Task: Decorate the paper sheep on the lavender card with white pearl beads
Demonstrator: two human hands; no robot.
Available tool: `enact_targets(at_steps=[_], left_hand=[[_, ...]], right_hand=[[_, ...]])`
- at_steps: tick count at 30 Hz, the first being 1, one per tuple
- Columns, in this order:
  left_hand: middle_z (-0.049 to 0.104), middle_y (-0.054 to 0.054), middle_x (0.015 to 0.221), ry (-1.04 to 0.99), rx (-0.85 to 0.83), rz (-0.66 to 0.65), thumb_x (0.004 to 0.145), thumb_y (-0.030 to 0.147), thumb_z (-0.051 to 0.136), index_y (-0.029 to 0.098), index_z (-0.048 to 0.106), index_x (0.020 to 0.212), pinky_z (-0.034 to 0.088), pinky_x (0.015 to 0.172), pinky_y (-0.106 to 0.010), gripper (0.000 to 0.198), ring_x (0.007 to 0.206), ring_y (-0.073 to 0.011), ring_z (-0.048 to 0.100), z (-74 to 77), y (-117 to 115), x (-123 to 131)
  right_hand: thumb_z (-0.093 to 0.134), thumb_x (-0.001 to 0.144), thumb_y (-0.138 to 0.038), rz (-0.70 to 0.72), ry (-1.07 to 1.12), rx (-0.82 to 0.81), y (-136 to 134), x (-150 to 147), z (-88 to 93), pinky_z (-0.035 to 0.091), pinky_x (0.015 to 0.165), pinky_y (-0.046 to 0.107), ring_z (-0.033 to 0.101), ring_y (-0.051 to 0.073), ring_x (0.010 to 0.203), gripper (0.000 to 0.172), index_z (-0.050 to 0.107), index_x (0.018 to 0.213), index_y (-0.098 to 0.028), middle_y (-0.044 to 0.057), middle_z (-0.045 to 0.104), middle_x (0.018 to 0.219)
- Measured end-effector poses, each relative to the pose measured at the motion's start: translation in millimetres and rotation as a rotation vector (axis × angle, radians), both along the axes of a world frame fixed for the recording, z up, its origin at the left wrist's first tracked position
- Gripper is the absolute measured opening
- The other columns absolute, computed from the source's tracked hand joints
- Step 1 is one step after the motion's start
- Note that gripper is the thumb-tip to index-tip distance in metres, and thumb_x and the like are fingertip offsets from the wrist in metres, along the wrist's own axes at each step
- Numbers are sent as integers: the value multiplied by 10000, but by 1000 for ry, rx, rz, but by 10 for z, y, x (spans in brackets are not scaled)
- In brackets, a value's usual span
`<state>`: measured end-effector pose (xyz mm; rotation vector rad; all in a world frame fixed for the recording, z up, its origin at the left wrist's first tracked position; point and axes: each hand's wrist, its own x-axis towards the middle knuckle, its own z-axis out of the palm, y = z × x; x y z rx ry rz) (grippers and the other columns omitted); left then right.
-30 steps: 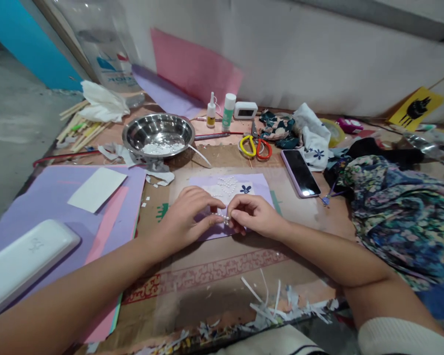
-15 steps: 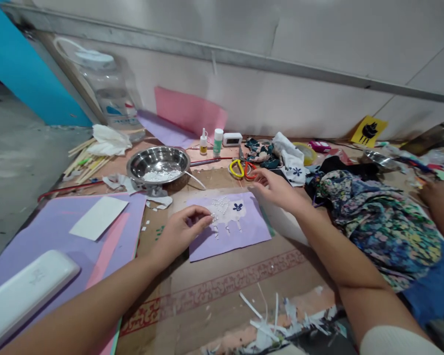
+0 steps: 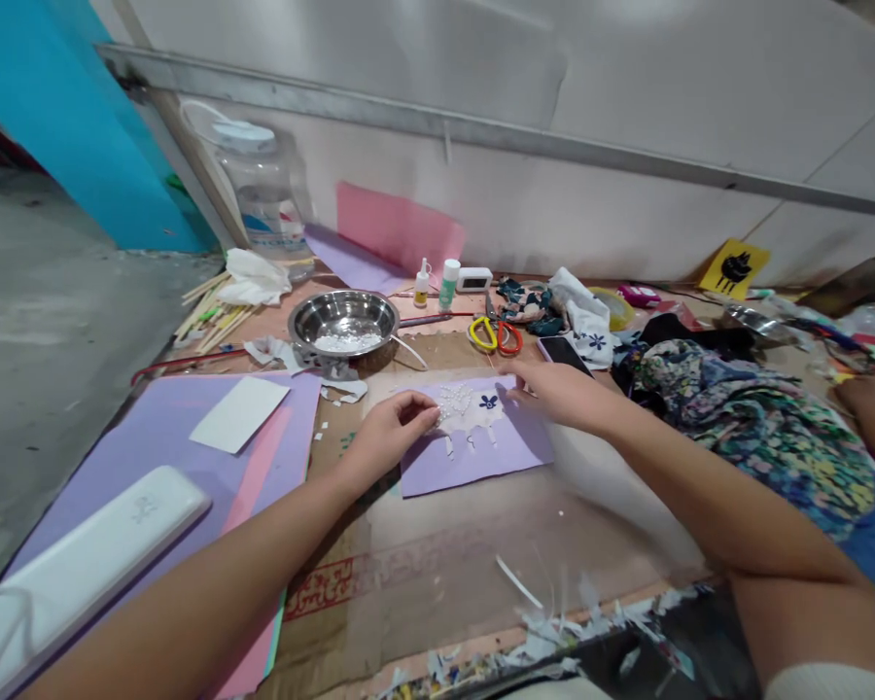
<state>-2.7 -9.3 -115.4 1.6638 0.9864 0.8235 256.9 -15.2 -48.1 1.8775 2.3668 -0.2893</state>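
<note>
A purple card [image 3: 473, 472] lies on the brown worktop in front of me. It bears a pale cut-out shape with white beads [image 3: 455, 401] and a dark blue flower [image 3: 488, 402]. My left hand [image 3: 398, 428] is over the card's left side, thumb and forefinger pinched together beside the beads. Whatever sits between those fingertips is too small to make out. Over the card's upper right corner, my right hand [image 3: 543, 391] hovers or rests with bent fingers apart, and nothing shows in it. Behind the card stands a steel bowl [image 3: 344, 316] with white bits inside.
Scissors [image 3: 494, 336], a phone [image 3: 563, 356], a glue bottle [image 3: 422, 284] and a glue stick [image 3: 448, 283] lie or stand behind. Purple sheets [image 3: 153, 437] and a white device [image 3: 117, 544] are at left. Patterned cloth [image 3: 744, 418] is heaped at right, near another person's arm [image 3: 871, 413].
The view has shifted, so things appear farther right. My right hand has come lower and closer to the card's upper right corner. My left hand stays pinched beside the beads.
</note>
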Motion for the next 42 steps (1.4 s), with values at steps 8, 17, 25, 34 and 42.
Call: enact_targets(at_steps=[8,17,25,34,42], left_hand=[[677,-34,753,-39,0,-18,826,408,607,191,620,811,518,617,-298,218,677,-160,623,-33,24,5],[665,-27,753,-39,-10,-12,815,407,612,194,625,808,493,630,-288,213,674,-155,596,-22,16,-18],[689,-31,794,-51,-81,6,783,404,647,184,661,821,518,697,-302,224,727,-169,622,-10,12,-15],[740,-41,856,-131,-69,114,790,418,699,203,734,916,516,702,-294,252,755,-164,649,365,-24,-53],[723,-12,801,-187,-44,221,805,398,715,206,732,847,489,655,-253,197,708,-133,617,694,-138,-88]], right_hand=[[477,981,-236,-229,4,139,639,-35,-41,496,892,357,663,323,1119,386,524,1334,-86,217,693,1203],[639,900,-283,-377,103,137,1122,-171,-328,477,993,404,618,366,1199,466,555,1266,-6,306,634,1273],[638,857,-198,-405,372,214,948,81,-366,494,1014,398,602,305,1220,552,486,1376,-88,209,612,1338],[664,812,-601,55,1153,91,257,-116,-274,442,535,246,458,107,570,540,452,1184,-272,-53,468,789],[619,863,-657,254,846,491,-184,-331,-79,413,624,271,475,146,688,492,602,1076,-214,-3,500,819]])
